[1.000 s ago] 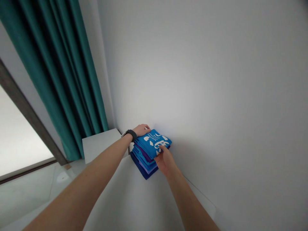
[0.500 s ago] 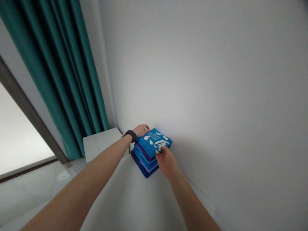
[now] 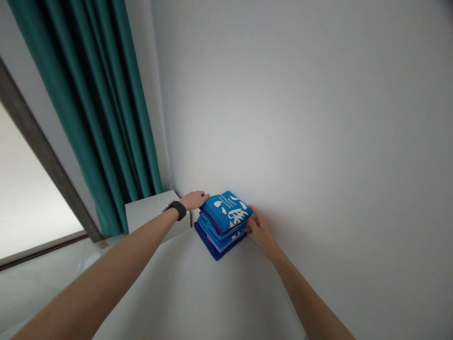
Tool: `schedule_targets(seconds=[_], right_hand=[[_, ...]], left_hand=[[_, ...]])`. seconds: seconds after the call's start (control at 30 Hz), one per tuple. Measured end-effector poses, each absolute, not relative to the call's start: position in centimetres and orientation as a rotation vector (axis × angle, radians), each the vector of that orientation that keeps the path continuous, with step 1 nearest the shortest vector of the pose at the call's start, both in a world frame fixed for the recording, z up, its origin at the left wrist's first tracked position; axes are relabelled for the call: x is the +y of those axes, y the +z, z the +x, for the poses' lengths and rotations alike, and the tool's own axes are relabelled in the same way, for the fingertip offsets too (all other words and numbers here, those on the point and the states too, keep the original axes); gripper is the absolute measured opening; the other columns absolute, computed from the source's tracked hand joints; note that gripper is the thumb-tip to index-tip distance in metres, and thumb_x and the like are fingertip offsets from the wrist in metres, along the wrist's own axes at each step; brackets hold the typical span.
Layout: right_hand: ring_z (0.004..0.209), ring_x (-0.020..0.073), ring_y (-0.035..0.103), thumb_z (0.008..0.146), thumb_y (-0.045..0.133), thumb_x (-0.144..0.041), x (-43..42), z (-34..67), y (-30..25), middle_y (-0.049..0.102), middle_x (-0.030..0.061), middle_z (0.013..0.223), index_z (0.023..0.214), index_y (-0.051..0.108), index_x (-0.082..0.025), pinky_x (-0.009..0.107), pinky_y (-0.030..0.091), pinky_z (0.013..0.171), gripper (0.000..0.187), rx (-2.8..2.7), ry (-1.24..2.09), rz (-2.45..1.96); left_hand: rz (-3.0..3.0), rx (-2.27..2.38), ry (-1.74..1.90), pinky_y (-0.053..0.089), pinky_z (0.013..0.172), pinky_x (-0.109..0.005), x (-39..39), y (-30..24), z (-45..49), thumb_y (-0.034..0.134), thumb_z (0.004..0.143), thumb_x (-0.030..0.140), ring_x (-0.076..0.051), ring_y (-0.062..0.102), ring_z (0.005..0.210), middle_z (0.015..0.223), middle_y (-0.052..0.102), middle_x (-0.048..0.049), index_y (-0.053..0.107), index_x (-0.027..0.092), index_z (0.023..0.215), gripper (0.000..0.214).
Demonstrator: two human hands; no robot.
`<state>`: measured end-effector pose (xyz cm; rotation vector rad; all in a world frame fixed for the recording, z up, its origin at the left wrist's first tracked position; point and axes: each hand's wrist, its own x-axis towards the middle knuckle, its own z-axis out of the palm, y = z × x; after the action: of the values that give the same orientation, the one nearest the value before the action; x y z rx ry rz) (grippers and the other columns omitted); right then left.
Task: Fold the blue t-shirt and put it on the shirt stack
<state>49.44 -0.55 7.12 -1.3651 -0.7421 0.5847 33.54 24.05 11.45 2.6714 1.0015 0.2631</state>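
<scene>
A stack of folded clothes (image 3: pixel 221 231) in blues and purple rests on a white surface. Its top piece, a folded bright blue garment (image 3: pixel 226 210), carries white lettering and white shapes. At the stack's left back side is my left hand (image 3: pixel 194 199), wearing a dark watch, its fingertips touching the top garment's edge. On the opposite side my right hand (image 3: pixel 261 231) has its fingers apart against the right corner. Its fingertips are partly hidden beside the layers. The lowest layer is dark navy, with a lilac one above it.
A plain wall (image 3: pixel 300 118) rises right behind the stack. To the left stands a white box-like piece of furniture (image 3: pixel 150 208), with a long green curtain (image 3: pixel 106 104) hanging behind it. A dark frame (image 3: pixel 38 151) edges a bright pane at far left.
My left hand has slid left, off the top garment to its edge. My right hand has moved from the front edge round to the right corner.
</scene>
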Motion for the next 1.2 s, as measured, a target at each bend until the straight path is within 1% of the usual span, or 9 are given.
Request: schedule_targets(seconds=[0.13, 0.27, 0.47, 0.67, 0.73, 0.83, 1.0, 1.1, 1.2], right_hand=[[0.056, 0.0134, 0.058, 0.076, 0.061, -0.027, 0.9, 50.5, 6.2, 0.063, -0.0036, 0.070, 0.115, 0.061, -0.022, 0.023, 0.044, 0.047, 0.039, -0.801, 0.578, -1.469], [0.057, 0.0156, 0.059, 0.082, 0.055, -0.030, 1.6, 50.8, 5.7, 0.063, -0.0019, 0.068, 0.118, 0.058, -0.019, 0.025, 0.044, 0.048, 0.038, -0.857, 0.514, -1.603], [0.064, 0.0166, 0.060, 0.087, 0.045, -0.030, 2.7, 50.8, 6.8, 0.063, 0.0008, 0.073, 0.114, 0.060, -0.017, 0.027, 0.045, 0.059, 0.034, -1.014, 0.188, -1.870], [0.073, 0.0187, 0.062, 0.088, 0.040, -0.023, 3.0, 51.0, 6.2, 0.067, 0.0036, 0.079, 0.108, 0.064, -0.019, 0.029, 0.047, 0.067, 0.032, -1.063, 0.023, -1.985], [0.078, 0.0205, 0.063, 0.088, 0.040, -0.020, 2.4, 50.9, 5.9, 0.068, 0.0062, 0.084, 0.108, 0.065, -0.018, 0.031, 0.048, 0.071, 0.032, -1.069, 0.013, -2.005], [0.091, 0.0239, 0.063, 0.089, 0.037, -0.016, 1.2, 50.5, 5.8, 0.067, 0.0107, 0.100, 0.118, 0.061, -0.018, 0.036, 0.048, 0.082, 0.038, -1.164, -0.153, -2.032], [0.116, 0.0251, 0.052, 0.091, 0.035, -0.014, 1.0, 49.7, 6.1, 0.058, 0.0127, 0.123, 0.129, 0.055, -0.021, 0.044, 0.043, 0.100, 0.044, -1.627, -0.457, -1.809], [0.128, 0.0242, 0.043, 0.096, 0.032, -0.024, 2.2, 49.5, 5.8, 0.051, 0.0125, 0.136, 0.134, 0.051, -0.019, 0.046, 0.037, 0.108, 0.042, -1.735, -0.457, -1.742], [0.130, 0.0247, 0.043, 0.099, 0.027, -0.029, 3.6, 49.7, 5.5, 0.052, 0.0142, 0.136, 0.131, 0.053, -0.015, 0.048, 0.033, 0.109, 0.043, -1.736, -0.432, -1.811]], left_hand=[[2.667, 1.019, 0.259, 0.045, 0.079, -0.031, 23.6, 10.8, 33.5, 0.032, 0.093, 0.046, -0.024, 0.065, 0.093, 0.099, 0.071, -0.0124, 0.066, 0.017, 0.090, 0.044], [2.661, 1.041, 0.302, 0.044, 0.080, -0.031, 23.1, 10.3, 33.5, 0.033, 0.095, 0.037, -0.023, 0.065, 0.092, 0.097, 0.071, -0.0112, 0.063, 0.017, 0.090, 0.037], [2.638, 1.096, 0.358, 0.043, 0.079, -0.029, 22.8, 10.0, 33.4, 0.031, 0.098, 0.032, -0.022, 0.065, 0.091, 0.095, 0.070, -0.0125, 0.059, 0.015, 0.088, 0.035], [2.608, 1.132, 0.404, 0.044, 0.076, -0.029, 22.9, 9.6, 33.3, 0.031, 0.099, 0.029, -0.020, 0.067, 0.085, 0.090, 0.071, -0.0102, 0.055, 0.016, 0.100, 0.027], [2.616, 1.131, 0.396, 0.044, 0.076, -0.030, 22.9, 9.5, 33.2, 0.034, 0.098, 0.028, -0.022, 0.067, 0.086, 0.090, 0.071, -0.0105, 0.054, 0.016, 0.101, 0.024], [2.634, 1.116, 0.412, 0.044, 0.079, -0.031, 22.7, 9.5, 33.0, 0.036, 0.097, 0.028, -0.023, 0.066, 0.092, 0.095, 0.070, -0.0116, 0.055, 0.017, 0.099, 0.023], [2.631, 1.080, 0.495, 0.044, 0.083, -0.033, 22.2, 9.8, 32.9, 0.034, 0.097, 0.031, -0.024, 0.064, 0.098, 0.101, 0.069, -0.0114, 0.058, 0.018, 0.096, 0.027], [2.588, 1.060, 0.530, 0.045, 0.082, -0.031, 22.1, 9.8, 33.0, 0.036, 0.096, 0.034, -0.023, 0.065, 0.093, 0.096, 0.071, -0.0096, 0.060, 0.018, 0.094, 0.029], [2.522, 1.036, 0.553, 0.046, 0.076, -0.027, 22.2, 9.5, 33.1, 0.039, 0.094, 0.030, -0.019, 0.067, 0.081, 0.084, 0.071, -0.0060, 0.062, 0.018, 0.090, 0.027]])
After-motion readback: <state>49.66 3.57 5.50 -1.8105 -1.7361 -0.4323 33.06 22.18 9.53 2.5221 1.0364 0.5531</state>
